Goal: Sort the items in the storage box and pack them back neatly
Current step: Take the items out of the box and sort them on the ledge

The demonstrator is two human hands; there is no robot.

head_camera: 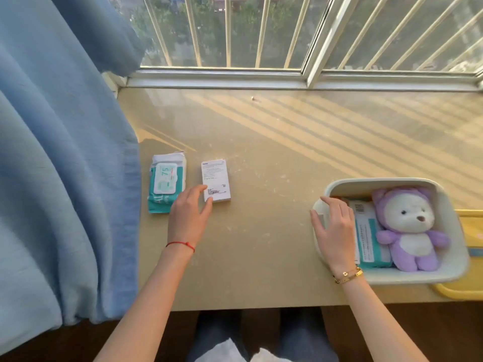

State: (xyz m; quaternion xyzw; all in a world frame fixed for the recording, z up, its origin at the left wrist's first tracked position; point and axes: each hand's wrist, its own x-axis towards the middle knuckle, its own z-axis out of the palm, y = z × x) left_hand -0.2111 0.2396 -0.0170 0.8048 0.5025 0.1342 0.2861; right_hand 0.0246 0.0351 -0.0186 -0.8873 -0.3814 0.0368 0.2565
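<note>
Print on the small white box is too small to read; the yellow object behind the storage box is cut off at the frame's right edge and mostly hidden by it, and the orange item at the storage box's far left corner is barely visible. Surface is a glossy beige window ledge striped with sunlight, under a barred window, with a blue curtain draped over the ledge well left of the storage box. The cream storage box sits at the ledge's near right, long axis running near-to-far. Inside it, a purple-and-white plush bear lies face up, head toward the window, against the right wall; a teal wipes pack lies lengthwise left of the bear, partly under it. Well left of the storage box, a second teal wipes pack and the white box lie side by side, long axes toward the window. Left hand, fingers spread and gripping nothing, touches the white box's near left corner. Right hand rests loosely apart on the storage box's left rim, clamping nothing.
</note>
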